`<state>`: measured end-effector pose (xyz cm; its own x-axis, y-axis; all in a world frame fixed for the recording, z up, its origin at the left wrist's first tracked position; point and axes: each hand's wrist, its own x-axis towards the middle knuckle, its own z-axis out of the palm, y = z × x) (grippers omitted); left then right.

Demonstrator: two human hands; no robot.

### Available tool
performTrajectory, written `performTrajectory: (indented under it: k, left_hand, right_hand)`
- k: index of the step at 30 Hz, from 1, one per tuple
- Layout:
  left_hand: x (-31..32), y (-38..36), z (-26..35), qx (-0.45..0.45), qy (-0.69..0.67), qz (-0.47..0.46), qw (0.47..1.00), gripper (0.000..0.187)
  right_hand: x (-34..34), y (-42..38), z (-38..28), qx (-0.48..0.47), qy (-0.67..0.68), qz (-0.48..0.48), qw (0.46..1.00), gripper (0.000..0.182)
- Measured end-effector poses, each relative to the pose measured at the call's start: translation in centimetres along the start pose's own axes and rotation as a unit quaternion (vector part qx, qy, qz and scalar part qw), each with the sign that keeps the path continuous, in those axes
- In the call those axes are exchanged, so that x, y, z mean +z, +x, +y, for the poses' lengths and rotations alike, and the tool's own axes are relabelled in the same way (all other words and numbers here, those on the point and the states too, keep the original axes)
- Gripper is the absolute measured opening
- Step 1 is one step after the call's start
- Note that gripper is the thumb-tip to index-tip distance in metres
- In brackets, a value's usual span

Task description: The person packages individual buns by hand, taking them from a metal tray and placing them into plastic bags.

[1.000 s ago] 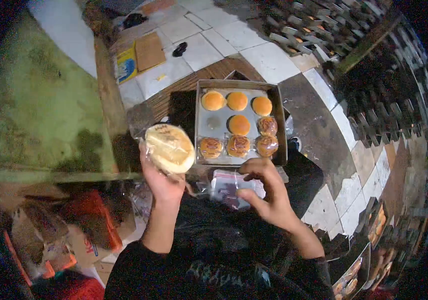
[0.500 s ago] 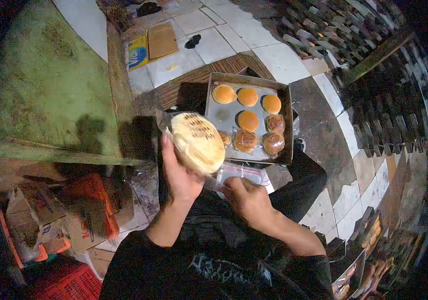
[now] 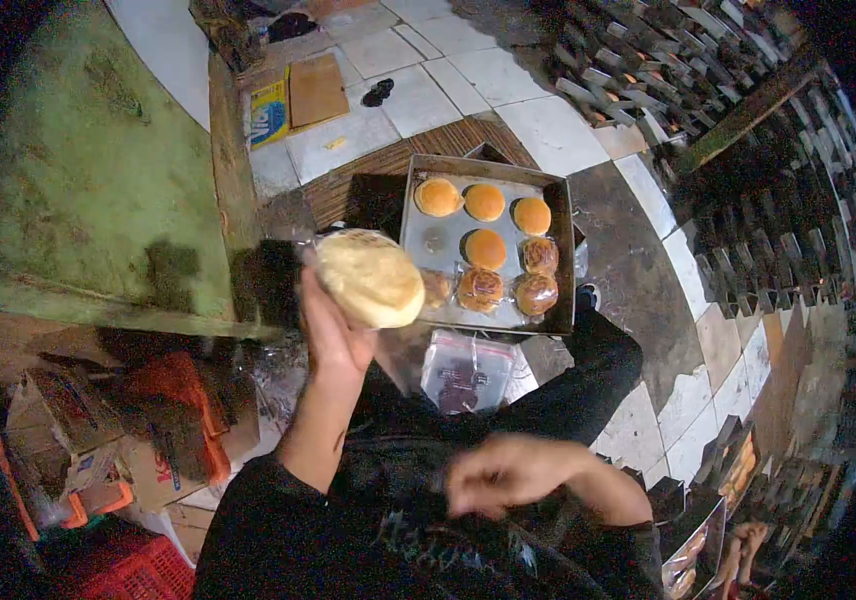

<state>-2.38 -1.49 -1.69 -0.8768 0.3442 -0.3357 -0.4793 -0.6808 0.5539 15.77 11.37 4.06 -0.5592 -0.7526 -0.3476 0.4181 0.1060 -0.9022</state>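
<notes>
- Left hand clasped round large pale bun, held up by near-left corner of tray
- Right hand blurred before black shirt, fingers curled; cannot tell whether it grips anything
- Tray carries smaller browned buns; clear packets just below

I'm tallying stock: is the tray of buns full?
Not full: the tray shows a bare spot at the left of its middle row, with two buns to the right.
</notes>
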Motion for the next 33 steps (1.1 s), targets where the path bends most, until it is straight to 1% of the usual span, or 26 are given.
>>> performTrajectory:
  k: [1,2,3,4,5,6,7,8,9,10,11,12,13,14,15,16,17,20,22,24,25,26,28,30,32,33]
  left_hand:
    - [-0.5,-0.2,0.3,0.096,0.045,-0.130,0.986,0.050]
    - [-1.2,-0.8,0.3,0.189,0.088,-0.256,0.944,0.052]
    - [-0.6,-1.8,0.5,0.051,0.026,-0.146,0.988,0.054]
    - [0.3,-3.0,0.4,-0.090,-0.036,-0.031,0.995,0.055]
    - [0.2,-4.7,-0.5,-0.187,-0.062,-0.042,0.980,0.060]
    - [-0.7,-6.1,-0.9,-0.411,-0.176,-0.229,0.865,0.064]
    - [-1.0,-7.4,-1.3,-0.448,-0.083,-0.180,0.872,0.064]
    - [-0.5,-8.3,-1.3,-0.477,0.013,-0.132,0.869,0.065]
    - [-2.0,-7.7,-1.8,-0.358,0.097,-0.067,0.926,0.064]
    - [-3.7,-6.9,-1.8,-0.229,0.179,0.000,0.957,0.062]
    - [-3.9,-6.9,-0.7,-0.136,0.269,0.009,0.953,0.054]
    - [-5.1,-7.3,-0.4,-0.091,0.256,-0.026,0.962,0.041]
    - [-6.3,-8.0,-0.5,-0.055,0.319,-0.064,0.944,0.034]
    - [-7.2,-8.5,-0.6,-0.019,0.380,-0.099,0.919,0.027]
    - [-6.2,-9.0,-0.4,-0.022,0.415,-0.064,0.907,0.023]
    - [-5.2,-9.5,-0.1,-0.022,0.449,-0.028,0.893,0.019]
    - [-6.2,-9.1,-0.7,-0.004,0.416,-0.006,0.909,0.017]
    - [-6.4,-9.4,-1.1,0.015,0.455,-0.017,0.890,0.016]
    - [-6.0,-9.1,-0.8,0.021,0.477,0.021,0.879,0.015]
    - [-6.8,-8.3,-0.2,-0.010,0.491,0.008,0.871,0.017]
    - [-7.4,-7.8,-0.6,0.047,0.491,-0.008,0.870,0.016]
    - [-7.5,-7.7,-0.7,0.047,0.491,-0.010,0.870,0.016]
    - [-7.8,-7.5,-0.9,0.091,0.479,0.010,0.873,0.014]
    - [-8.3,-7.2,-1.6,0.103,0.458,0.020,0.883,0.013]
    - [-8.3,-7.1,-1.9,0.157,0.544,-0.056,0.823,0.011]
    - [-8.2,-7.1,-2.0,0.151,0.568,-0.041,0.808,0.008]
  right_hand:
    - [-0.5,0.0,1.2,0.001,-0.185,0.212,0.960,0.027]
    - [-1.0,0.2,2.4,0.001,-0.354,0.408,0.842,0.038]
    - [-1.5,0.6,1.4,-0.067,-0.362,0.510,0.778,0.052]
    - [-2.3,1.0,0.3,-0.134,-0.364,0.603,0.698,0.066]
    - [-2.7,0.9,0.5,-0.133,-0.364,0.605,0.695,0.066]
    - [-3.1,0.9,1.3,-0.192,-0.318,0.608,0.702,0.078]
    - [-3.4,0.9,2.1,-0.250,-0.271,0.606,0.705,0.090]
    - [-3.5,1.1,2.6,-0.307,-0.069,0.594,0.740,0.088]
    - [-3.4,0.9,2.0,-0.316,0.013,0.587,0.746,0.083]
    - [-3.3,0.8,1.4,-0.323,0.097,0.575,0.745,0.079]
    - [-3.2,1.3,1.9,-0.287,0.131,0.571,0.758,0.070]
    - [-2.8,2.0,2.9,-0.249,0.165,0.565,0.769,0.062]
    - [-2.3,3.3,4.0,-0.188,0.142,0.569,0.788,0.051]
    - [-2.5,5.4,7.5,-0.186,0.091,0.552,0.808,0.048]
    - [-1.2,6.7,7.0,-0.123,0.165,0.555,0.806,0.044]
    - [-0.8,8.5,8.9,-0.152,0.122,0.581,0.790,0.039]
    - [-0.4,9.6,10.1,-0.146,0.124,0.591,0.784,0.037]
    - [0.2,10.7,10.4,-0.156,0.113,0.611,0.768,0.031]
    - [0.2,10.7,9.8,-0.175,0.097,0.618,0.761,0.029]
    - [-0.1,10.5,9.2,-0.216,0.149,0.626,0.735,0.029]
    - [-0.3,10.7,9.6,-0.171,0.164,0.658,0.715,0.024]
    - [-0.3,10.7,9.8,-0.171,0.164,0.660,0.714,0.024]
    - [-0.7,10.8,9.2,-0.167,-0.062,0.713,0.678,0.016]
    - [-0.8,10.6,8.2,-0.147,-0.076,0.727,0.666,0.013]
    - [-1.0,10.3,7.6,-0.153,-0.152,0.721,0.659,0.012]
    - [-1.0,10.1,7.3,-0.152,-0.151,0.720,0.660,0.012]
